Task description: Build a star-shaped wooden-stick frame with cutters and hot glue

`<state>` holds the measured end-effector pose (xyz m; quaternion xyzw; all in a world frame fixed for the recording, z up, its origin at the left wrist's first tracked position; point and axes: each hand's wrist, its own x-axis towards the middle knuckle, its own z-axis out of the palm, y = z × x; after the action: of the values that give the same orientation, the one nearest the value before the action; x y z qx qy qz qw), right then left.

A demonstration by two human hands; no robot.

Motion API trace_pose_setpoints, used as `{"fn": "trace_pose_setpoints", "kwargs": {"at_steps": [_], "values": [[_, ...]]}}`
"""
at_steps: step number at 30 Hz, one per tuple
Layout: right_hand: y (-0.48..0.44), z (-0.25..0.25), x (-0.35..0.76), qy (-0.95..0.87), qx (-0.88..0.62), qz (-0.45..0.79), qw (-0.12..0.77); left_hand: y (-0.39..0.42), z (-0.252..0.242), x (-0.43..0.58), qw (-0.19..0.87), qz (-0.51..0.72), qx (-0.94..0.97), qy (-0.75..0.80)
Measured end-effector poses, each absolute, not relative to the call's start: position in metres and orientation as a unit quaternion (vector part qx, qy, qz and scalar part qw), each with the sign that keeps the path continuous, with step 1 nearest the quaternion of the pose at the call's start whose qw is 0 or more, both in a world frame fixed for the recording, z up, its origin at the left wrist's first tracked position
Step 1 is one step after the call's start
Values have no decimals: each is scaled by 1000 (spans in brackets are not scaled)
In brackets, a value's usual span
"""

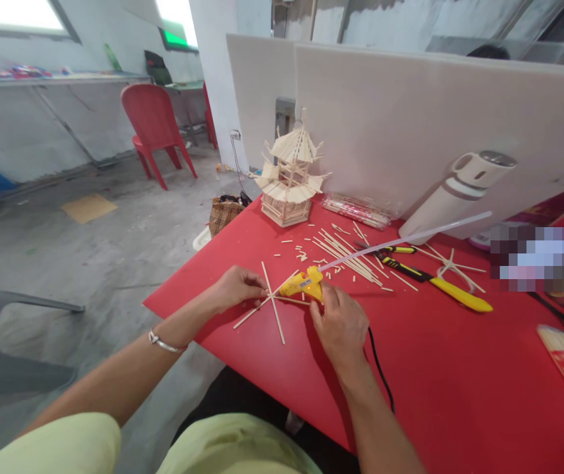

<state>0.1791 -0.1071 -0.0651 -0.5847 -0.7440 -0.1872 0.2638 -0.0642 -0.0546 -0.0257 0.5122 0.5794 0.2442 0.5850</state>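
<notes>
On the red table [439,382] lies a star of thin wooden sticks [277,318]. The left hand [236,288] pinches it near its middle. The right hand [343,321] curls around a yellow hot glue gun [303,283], nose by the star's middle.

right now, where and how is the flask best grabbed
Probably around the upper body of the flask, below its cup, from the near side: the body is long and straight, giving fingers room to wrap, and a panel stands behind it. Keep above the glue stick, which crosses in front of the flask's lower part in this view.
</notes>
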Motion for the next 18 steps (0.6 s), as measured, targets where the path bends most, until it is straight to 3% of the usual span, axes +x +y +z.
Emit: {"fn": "trace_pose_setpoints", "kwargs": {"at_steps": [18], "values": [[-107,-67,180,-746,-588,-189,249,-56,-25,-65,585,246,509,582]]}}
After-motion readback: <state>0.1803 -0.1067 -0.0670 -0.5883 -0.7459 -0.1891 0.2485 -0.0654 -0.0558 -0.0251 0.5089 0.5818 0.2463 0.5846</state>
